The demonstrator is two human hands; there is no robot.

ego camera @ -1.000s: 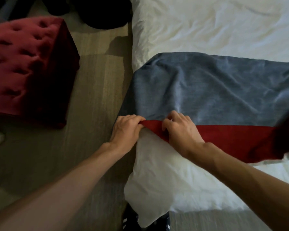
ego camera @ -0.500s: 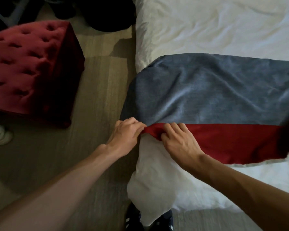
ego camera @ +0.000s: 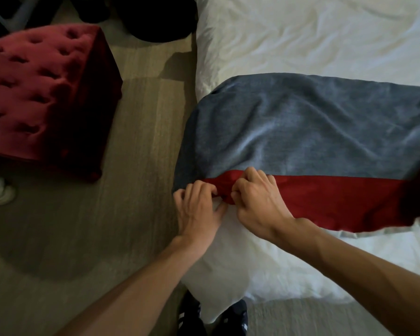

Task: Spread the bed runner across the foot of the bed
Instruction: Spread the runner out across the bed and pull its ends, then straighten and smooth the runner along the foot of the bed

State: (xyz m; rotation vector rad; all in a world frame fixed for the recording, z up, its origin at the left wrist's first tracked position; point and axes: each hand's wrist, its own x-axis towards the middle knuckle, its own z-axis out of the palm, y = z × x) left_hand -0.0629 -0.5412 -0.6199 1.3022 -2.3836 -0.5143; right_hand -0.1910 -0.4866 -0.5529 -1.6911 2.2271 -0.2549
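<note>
Fingers [ego camera: 203, 190] of the left hand [ego camera: 199, 212], across a strip of wooden floor [ego camera: 141, 146] from the red tufted ottoman [ego camera: 41, 86] on the left, are curled over the near-left corner of the bed runner [ego camera: 301, 132] where it drapes over the side of the bed [ego camera: 301, 32], and with the thumb beneath they seem to pinch its edge. Just to the right, almost touching, the right hand [ego camera: 260, 204] has its fingers [ego camera: 257, 175] bent tight into a small bunch of the runner's red band [ego camera: 337, 202]. From there the runner lies across the white duvet towards the right, grey on the far side and red on the near side, rumpled with slack folds, and its right end runs out of view. It looks like a soft, light cloth with no stiffness of its own; it will likely sag and crease wherever it is not held, and a pull at one point will only stretch a ridge. Holding the hem at two points well apart, near the corners, should draw the edge straight.
</note>
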